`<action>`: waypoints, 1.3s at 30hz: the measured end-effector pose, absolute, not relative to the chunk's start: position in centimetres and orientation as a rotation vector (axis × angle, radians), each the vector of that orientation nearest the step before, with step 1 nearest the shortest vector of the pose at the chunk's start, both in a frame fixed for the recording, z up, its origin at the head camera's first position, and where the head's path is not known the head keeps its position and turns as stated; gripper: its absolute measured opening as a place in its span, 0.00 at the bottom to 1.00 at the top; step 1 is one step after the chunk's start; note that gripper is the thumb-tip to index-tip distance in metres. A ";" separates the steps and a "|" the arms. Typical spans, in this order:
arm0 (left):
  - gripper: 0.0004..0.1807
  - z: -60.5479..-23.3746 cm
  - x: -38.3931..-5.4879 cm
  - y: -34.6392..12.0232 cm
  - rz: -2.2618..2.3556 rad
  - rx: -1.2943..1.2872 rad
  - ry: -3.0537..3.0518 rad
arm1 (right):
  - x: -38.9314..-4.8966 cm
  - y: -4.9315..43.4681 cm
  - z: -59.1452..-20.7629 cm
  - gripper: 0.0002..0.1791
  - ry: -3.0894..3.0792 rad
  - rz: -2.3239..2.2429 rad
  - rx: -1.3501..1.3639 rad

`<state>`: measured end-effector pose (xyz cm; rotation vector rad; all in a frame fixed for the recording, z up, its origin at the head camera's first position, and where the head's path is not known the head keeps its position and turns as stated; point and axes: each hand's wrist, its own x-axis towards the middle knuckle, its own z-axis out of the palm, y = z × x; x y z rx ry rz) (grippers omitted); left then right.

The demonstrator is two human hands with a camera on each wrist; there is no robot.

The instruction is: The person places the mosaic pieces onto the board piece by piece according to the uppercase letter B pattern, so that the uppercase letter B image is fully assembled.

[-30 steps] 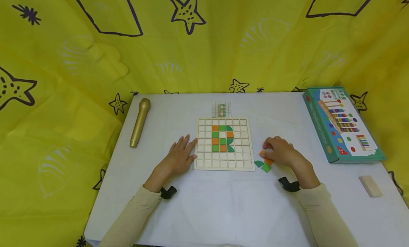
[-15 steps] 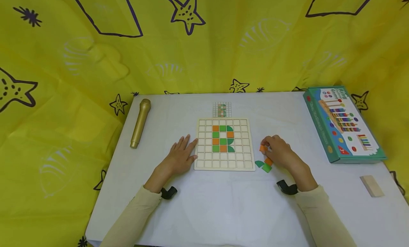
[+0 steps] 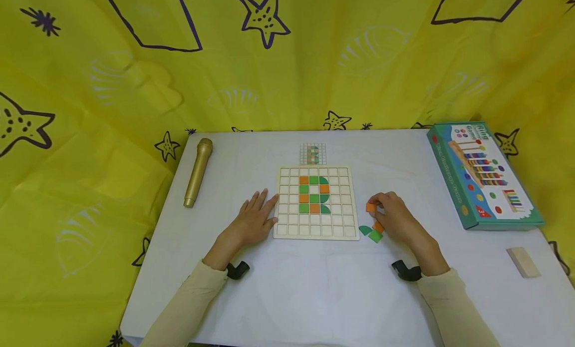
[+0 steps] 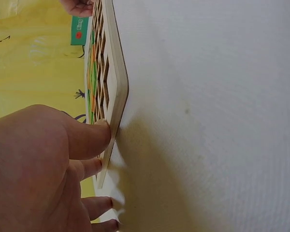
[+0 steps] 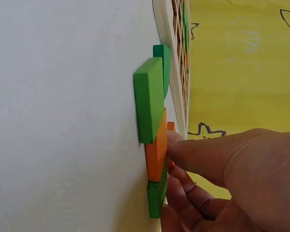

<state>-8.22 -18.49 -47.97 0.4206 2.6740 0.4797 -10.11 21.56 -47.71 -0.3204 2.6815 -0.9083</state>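
Observation:
At the left edge of the wooden grid board [image 3: 287, 230], my left hand [image 3: 251, 222] rests with straight, spread fingers; in the left wrist view its thumb [image 4: 89, 139] touches the board's rim. Orange, green and dark green tiles fill some of the board's cells in an R-like shape. My right hand [image 3: 395, 217], just right of the board, pinches an orange square tile [image 3: 370, 207] between thumb and fingers. Below it lie another orange tile [image 3: 379, 227], a green square tile [image 3: 375, 236] and a dark green rounded tile [image 3: 365, 230]. One more green tile [image 5: 154, 200] shows in the right wrist view.
A small pattern card [image 3: 313, 154] lies behind the board. The gold microphone [image 3: 197, 173] is at the table's left. A green game box [image 3: 485, 177] and a pale wooden block [image 3: 523, 262] lie at the right. A yellow curtain [image 3: 287, 77] hangs behind.
The right hand has drawn the orange square tile slightly away from the other loose tiles, toward the back of the table. My left hand and the board have stayed put.

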 end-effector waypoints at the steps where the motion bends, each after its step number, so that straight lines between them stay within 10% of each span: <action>1: 0.37 -48.0 -8.2 -18.5 0.481 0.421 2.673 | -10.1 21.5 -47.8 0.15 2.682 -0.910 -0.319; 39: 0.37 -48.1 -8.4 -18.5 0.486 0.423 2.669 | -8.7 7.8 -47.8 0.10 2.681 -0.931 -0.656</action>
